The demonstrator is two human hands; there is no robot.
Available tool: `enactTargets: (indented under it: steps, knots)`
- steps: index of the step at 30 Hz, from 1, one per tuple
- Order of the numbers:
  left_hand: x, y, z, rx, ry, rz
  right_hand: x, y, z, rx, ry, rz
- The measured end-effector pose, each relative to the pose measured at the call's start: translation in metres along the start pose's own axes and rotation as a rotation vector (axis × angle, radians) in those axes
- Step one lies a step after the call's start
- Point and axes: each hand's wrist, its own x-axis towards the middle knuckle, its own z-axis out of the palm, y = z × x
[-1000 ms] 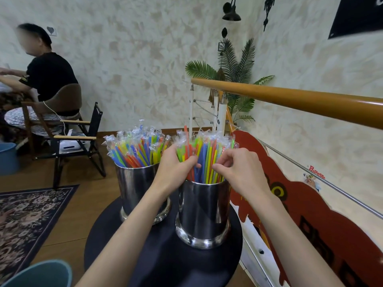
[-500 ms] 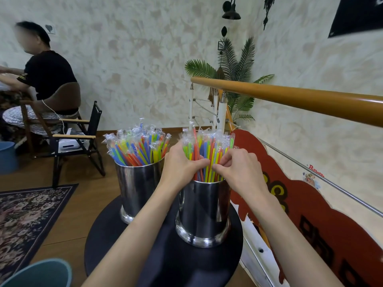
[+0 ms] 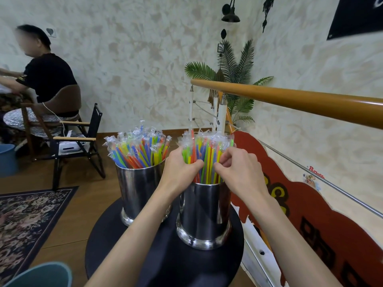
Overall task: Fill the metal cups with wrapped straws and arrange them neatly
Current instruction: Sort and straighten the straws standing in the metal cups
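Two shiny metal cups stand on a small round black table [image 3: 165, 264]. The left cup [image 3: 136, 189] holds a fanned bunch of coloured wrapped straws [image 3: 138, 150]. The right cup [image 3: 204, 214] holds a tighter upright bundle of wrapped straws [image 3: 207, 154]. My left hand [image 3: 181, 168] curls round the left side of that bundle just above the rim. My right hand [image 3: 238, 170] grips its right side, fingers curled into the straws. The lower straw ends are hidden inside the cups.
A wooden handrail [image 3: 290, 100] and a red cut-out panel [image 3: 310, 214] run along the right. A folding chair [image 3: 78, 141] and a seated person [image 3: 45, 79] are at the left, with a patterned rug [image 3: 24, 220], a blue bin [image 3: 7, 160] and a teal rim [image 3: 41, 274].
Both hands have closed in from either side, squeezing the right cup's straws from a loose spread into a tighter, more upright bundle. The left cup stays put.
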Motion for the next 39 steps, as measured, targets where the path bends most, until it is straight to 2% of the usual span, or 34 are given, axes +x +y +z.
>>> enactTargets:
  steps: [19, 29, 39]
  knots:
    - [-0.0029, 0.0071, -0.0007, -0.084, -0.008, -0.039, -0.0033, -0.0011, 0.0041, 0.113, -0.097, -0.066]
    - [-0.0035, 0.0072, -0.0075, -0.165, -0.101, -0.009, -0.0022, -0.0004, -0.0005, 0.150, -0.161, -0.087]
    - [-0.0022, 0.0034, -0.0021, -0.114, -0.011, -0.027, -0.0014, -0.0002, 0.0039, 0.188, -0.103, -0.009]
